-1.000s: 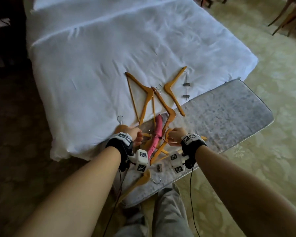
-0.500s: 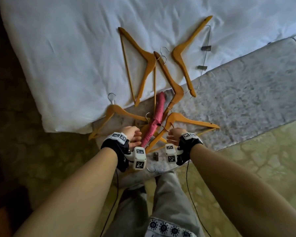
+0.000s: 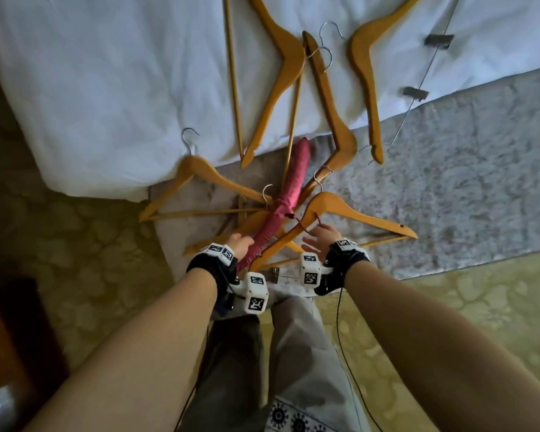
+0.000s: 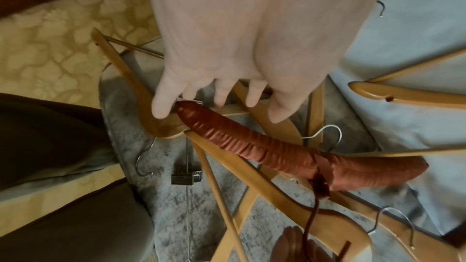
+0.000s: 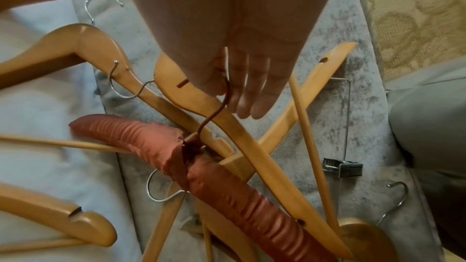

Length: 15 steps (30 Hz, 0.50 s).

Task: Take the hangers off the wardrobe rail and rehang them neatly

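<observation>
A pink padded hanger [image 3: 293,182] lies on top of a pile of wooden hangers [image 3: 356,213] on the grey bench [image 3: 449,182]. My left hand [image 3: 242,243] touches the padded hanger's near end. In the left wrist view that end [image 4: 191,113] sits between the thumb and forefinger of the left hand [image 4: 216,107], whose fingers are spread and fairly straight. My right hand [image 3: 317,233] hovers over the pile with its fingers spread. In the right wrist view the dark red hook [image 5: 225,91] runs between the thumb and forefinger of the right hand [image 5: 237,99]. No wardrobe rail is in view.
More wooden hangers [image 3: 278,73] and one with metal clips [image 3: 415,93] lie on the white bed [image 3: 106,88] beyond the bench. A loose clip [image 4: 186,177] lies on the bench near my knees [image 3: 293,353]. Patterned carpet [image 3: 75,244] is on both sides, with dark furniture [image 3: 7,322] at the left.
The head view has tipped down and closer to the pile. Both hands stay at the padded hanger, and their curled fingers have loosened and spread.
</observation>
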{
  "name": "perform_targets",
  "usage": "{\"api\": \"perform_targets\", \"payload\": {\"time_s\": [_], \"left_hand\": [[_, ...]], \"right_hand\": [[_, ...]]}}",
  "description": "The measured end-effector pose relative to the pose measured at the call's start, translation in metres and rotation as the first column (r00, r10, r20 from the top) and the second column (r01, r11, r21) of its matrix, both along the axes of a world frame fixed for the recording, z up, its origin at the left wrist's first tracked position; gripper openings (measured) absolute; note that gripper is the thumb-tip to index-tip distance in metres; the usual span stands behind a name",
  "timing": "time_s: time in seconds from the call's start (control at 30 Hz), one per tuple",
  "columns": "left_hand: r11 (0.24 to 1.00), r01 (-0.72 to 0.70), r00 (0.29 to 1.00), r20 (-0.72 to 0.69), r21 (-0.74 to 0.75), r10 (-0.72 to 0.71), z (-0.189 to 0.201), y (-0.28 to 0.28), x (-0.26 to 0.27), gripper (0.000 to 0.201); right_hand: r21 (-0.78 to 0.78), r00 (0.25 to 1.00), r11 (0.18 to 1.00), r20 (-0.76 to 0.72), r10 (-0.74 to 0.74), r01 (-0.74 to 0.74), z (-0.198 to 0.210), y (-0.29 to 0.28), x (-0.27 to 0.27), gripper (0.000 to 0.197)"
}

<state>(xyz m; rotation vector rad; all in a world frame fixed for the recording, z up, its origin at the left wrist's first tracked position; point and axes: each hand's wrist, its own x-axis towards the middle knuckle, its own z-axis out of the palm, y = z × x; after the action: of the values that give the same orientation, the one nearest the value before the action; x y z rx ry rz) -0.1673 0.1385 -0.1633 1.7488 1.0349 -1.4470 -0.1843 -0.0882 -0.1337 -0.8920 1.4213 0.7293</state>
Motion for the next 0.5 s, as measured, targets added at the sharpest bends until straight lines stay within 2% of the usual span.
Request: {"api": "perform_targets", "payload": {"time_s": [0.07,0.1,0.13,0.23,0.33,0.4,0.5], "left_hand": [[0.998,0.010,1.000,-0.026,-0.059,-0.012,0.028,-0.009,0.006,0.049],[0.997,0.004,0.999,-0.041,-0.077,-0.007,0.051,-0.017,0.013,0.029],[0.996,0.002,0.999,-0.053,-0.087,-0.007,0.064,-0.023,0.017,0.018],[0.984,0.065,0.995,-0.068,-0.166,-0.077,0.062,-0.026,0.018,0.019],[0.967,0.071,0.993,-0.077,-0.246,-0.093,0.023,-0.016,0.018,0.015],[0.965,0.062,0.996,-0.048,-0.257,-0.077,0.045,-0.026,0.035,0.020],[0.975,-0.004,1.000,-0.024,-0.223,-0.001,0.081,-0.038,0.050,0.023]], "right_hand": [[-0.018,0.999,1.000,-0.036,0.016,-0.016,-0.004,-0.002,0.006,0.013],[-0.013,0.999,0.999,-0.037,0.030,-0.030,-0.005,-0.003,0.009,0.010],[-0.003,0.998,0.999,-0.031,0.047,-0.047,-0.004,-0.004,0.012,0.014],[0.011,0.994,0.994,-0.015,0.108,-0.108,0.005,-0.003,0.026,0.022],[0.021,0.990,0.990,0.032,0.140,-0.141,0.015,-0.001,0.039,0.033],[-0.028,0.969,0.970,0.057,0.242,-0.241,0.020,0.000,0.046,0.036],[-0.080,0.947,0.947,0.058,0.315,-0.311,0.033,0.003,0.056,0.039]]}}
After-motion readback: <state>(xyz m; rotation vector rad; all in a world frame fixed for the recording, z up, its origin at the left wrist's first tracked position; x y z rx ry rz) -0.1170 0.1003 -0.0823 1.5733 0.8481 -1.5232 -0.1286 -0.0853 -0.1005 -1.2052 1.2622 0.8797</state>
